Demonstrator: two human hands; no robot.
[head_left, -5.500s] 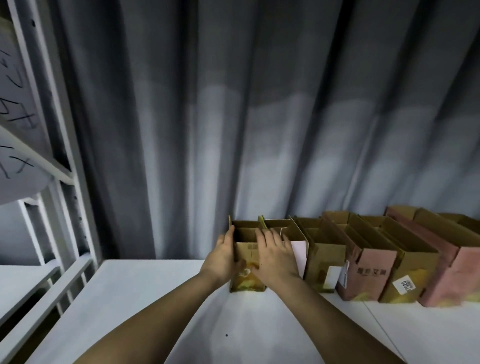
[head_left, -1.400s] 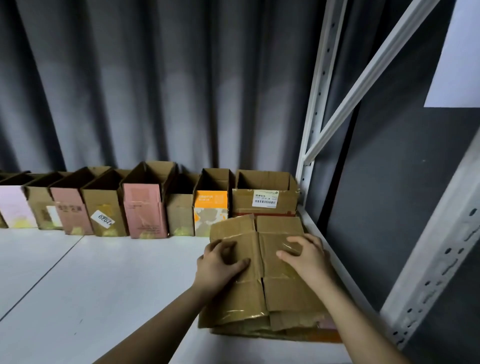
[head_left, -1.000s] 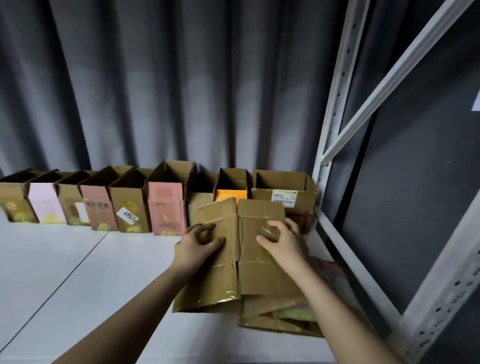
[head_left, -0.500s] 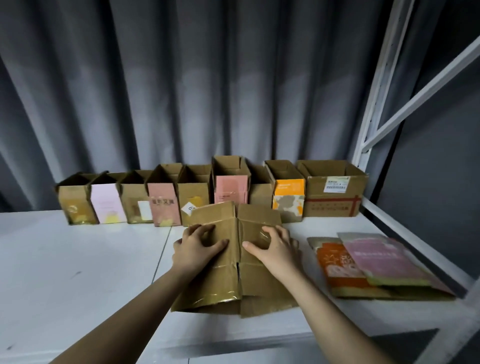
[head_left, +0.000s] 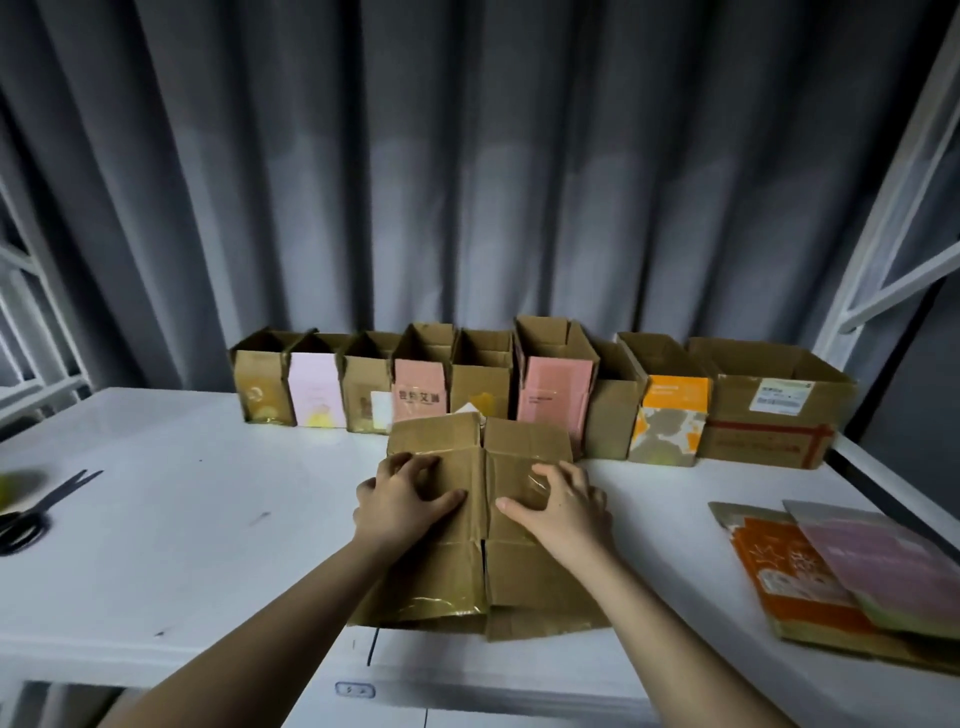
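A flattened brown cardboard box (head_left: 519, 577) with shiny tape along its seams lies on the white shelf surface (head_left: 182, 530), its near edge hanging over the front rim. My left hand (head_left: 402, 504) grips its left half, fingers curled on the upper flap and thumb stretched toward the middle seam. On the right half my right hand (head_left: 563, 506) holds it the same way, fingertips curled over a taped patch. The part of the box under both hands is hidden.
A row of several open upright cartons (head_left: 556, 400) stands along the back against a grey curtain (head_left: 467, 156). Flattened orange and pink boxes (head_left: 831, 571) are stacked at the right. Black scissors (head_left: 36, 512) lie at the left edge. White rack uprights (head_left: 883, 234) frame the right side.
Both hands lifted the top flattened box off the stack at the right and carried it left to the middle of the shelf, where it now lies flat. The view swung left with it.
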